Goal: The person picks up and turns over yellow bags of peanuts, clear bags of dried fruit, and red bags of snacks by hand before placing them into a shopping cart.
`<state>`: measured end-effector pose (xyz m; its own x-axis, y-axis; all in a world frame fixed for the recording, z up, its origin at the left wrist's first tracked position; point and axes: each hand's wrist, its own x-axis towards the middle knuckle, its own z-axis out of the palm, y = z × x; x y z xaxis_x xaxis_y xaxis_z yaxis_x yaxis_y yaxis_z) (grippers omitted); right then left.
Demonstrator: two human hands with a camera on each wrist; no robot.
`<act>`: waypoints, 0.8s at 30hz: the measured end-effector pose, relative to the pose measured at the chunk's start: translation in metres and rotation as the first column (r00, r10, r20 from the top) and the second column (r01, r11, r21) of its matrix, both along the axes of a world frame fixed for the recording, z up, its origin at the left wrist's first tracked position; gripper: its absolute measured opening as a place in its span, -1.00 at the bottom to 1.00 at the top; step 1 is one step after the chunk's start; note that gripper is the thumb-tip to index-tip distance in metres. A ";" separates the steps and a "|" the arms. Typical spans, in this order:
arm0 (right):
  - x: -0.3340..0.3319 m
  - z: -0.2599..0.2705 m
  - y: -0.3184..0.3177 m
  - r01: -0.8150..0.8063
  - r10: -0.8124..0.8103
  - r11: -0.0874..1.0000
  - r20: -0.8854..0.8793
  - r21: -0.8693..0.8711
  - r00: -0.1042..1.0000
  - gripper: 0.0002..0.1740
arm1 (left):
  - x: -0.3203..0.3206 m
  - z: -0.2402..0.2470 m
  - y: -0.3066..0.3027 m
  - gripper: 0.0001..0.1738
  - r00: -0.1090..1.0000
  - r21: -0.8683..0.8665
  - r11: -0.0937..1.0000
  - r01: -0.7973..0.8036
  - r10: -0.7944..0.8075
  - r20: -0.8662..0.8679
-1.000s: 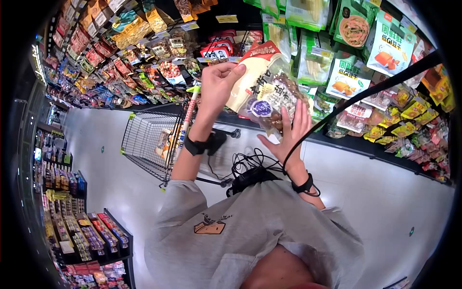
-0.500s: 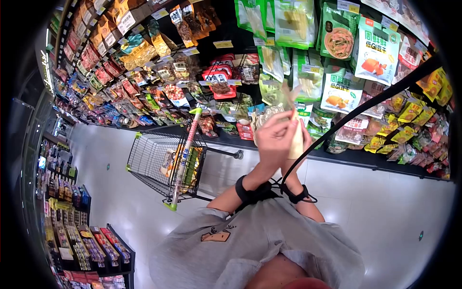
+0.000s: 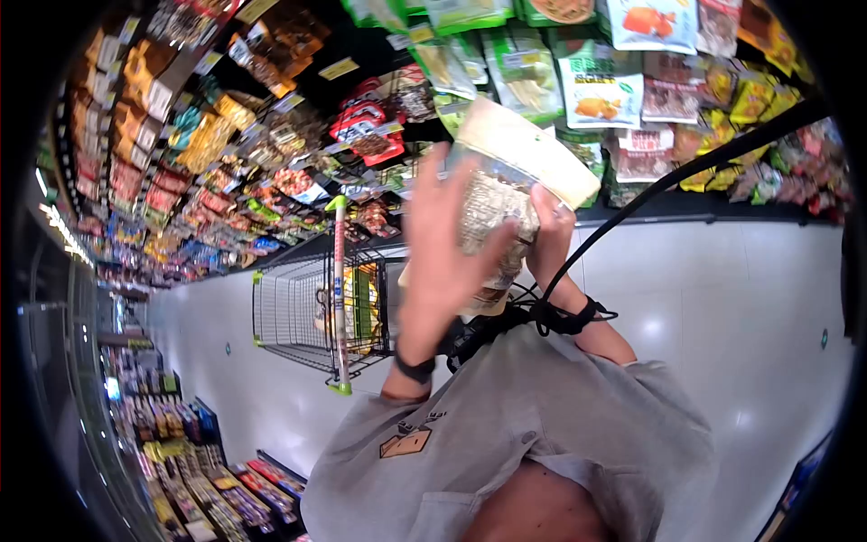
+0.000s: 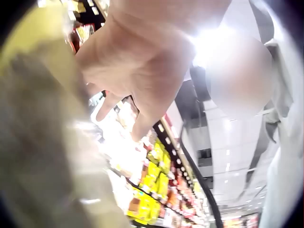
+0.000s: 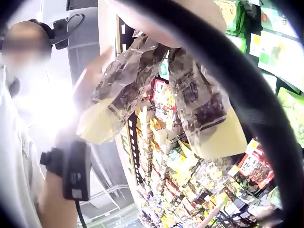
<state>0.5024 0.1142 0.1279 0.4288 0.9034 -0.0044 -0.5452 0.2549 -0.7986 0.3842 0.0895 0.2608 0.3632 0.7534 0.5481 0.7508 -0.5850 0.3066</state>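
Note:
My right hand grips a cream-and-clear bag of dried food by its side, thumb over the front. Pale, wrinkled pieces show through its clear part, and the cream end points up and away. In the right wrist view, two clear flaps of packaging with cream ends hang below that hand. Beside the bag, my left hand is blurred, its fingers spread and straight. The left wrist view shows the same hand with extended fingers and a blurred package close by.
A shopping cart with packages in it stands to the left. Racks of hanging bags, among them a white-and-green bag and red bags, line the far side. A black cable crosses the view on the right.
The bag has been turned over, its printed front replaced by the side with pale pieces. My left hand has released its hold and spread its fingers; the right hand now grips the bag.

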 end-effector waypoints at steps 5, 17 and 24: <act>-0.008 0.009 -0.006 -0.078 0.078 0.997 -0.026 -0.013 0.997 -0.61 | -0.081 -0.036 0.014 0.26 0.967 -0.695 0.685 0.218 -0.057 0.247; -0.026 -0.017 -0.009 -0.432 0.414 0.899 -0.183 -0.069 0.892 -0.68 | -0.133 -0.113 -0.008 0.12 0.792 -0.714 0.517 0.472 0.107 0.601; -0.034 -0.024 -0.008 -0.535 0.526 0.843 -0.128 -0.053 0.841 -0.48 | -0.139 -0.174 -0.048 -0.09 0.421 -0.655 0.300 0.693 0.569 0.706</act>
